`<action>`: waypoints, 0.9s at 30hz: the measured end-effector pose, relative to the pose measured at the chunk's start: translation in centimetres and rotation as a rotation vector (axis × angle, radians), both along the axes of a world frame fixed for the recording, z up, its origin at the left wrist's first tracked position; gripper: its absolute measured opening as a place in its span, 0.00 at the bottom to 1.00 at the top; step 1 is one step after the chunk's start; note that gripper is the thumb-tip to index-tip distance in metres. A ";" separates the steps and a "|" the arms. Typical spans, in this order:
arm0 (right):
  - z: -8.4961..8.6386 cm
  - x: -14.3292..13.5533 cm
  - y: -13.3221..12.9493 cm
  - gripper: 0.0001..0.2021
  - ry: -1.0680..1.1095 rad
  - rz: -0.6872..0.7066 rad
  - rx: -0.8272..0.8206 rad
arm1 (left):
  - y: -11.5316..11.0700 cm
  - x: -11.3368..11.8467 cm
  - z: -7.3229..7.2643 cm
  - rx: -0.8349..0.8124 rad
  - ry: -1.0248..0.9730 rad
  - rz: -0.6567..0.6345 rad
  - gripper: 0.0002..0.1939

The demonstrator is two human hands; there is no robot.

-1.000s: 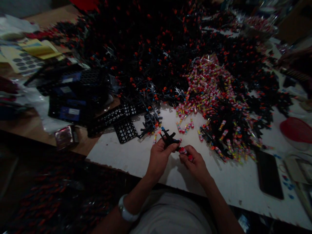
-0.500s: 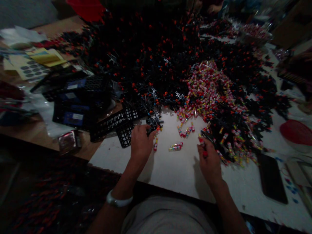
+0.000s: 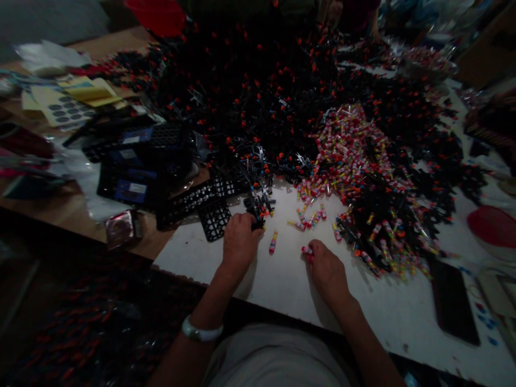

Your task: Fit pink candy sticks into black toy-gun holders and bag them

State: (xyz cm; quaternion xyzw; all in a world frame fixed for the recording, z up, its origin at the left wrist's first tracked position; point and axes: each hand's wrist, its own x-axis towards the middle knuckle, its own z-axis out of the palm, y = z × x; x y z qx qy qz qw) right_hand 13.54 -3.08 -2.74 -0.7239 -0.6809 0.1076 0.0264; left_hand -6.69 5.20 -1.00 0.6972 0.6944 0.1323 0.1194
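Red-and-white plastic tube [image 3: 307, 250] sits pinched in the right hand [image 3: 328, 273] over the white board's [image 3: 282, 279] near part, while the left hand [image 3: 241, 243], grip unclear, meets black plastic toy guns [image 3: 260, 201] farther left.

Basin [image 3: 156, 16] red; board [image 3: 193, 263] white; phone [image 3: 454, 302] black; sticker sheet [image 3: 66, 110] pale yellow, dotted grey.

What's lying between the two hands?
Between the left hand and the right hand, a single small pink-and-yellow tube lies on the white board, in the head view.
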 end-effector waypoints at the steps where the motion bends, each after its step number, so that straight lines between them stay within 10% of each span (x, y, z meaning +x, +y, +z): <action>1: -0.3 0.2 -0.1 0.12 0.005 -0.024 0.023 | 0.0 -0.1 0.0 0.007 0.008 0.008 0.14; 8: -1.1 1.7 -1.0 0.08 0.087 -0.143 0.144 | -0.9 -1.0 0.1 -0.051 -0.062 0.033 0.11; 19: 1.7 -0.7 -0.8 0.13 1.201 -0.251 0.010 | -2.9 4.0 1.0 -0.543 -1.520 0.124 0.13; 27: 1.3 -0.3 -1.4 0.13 1.252 -0.313 -0.019 | -4.1 6.4 0.7 -0.436 -1.537 0.178 0.14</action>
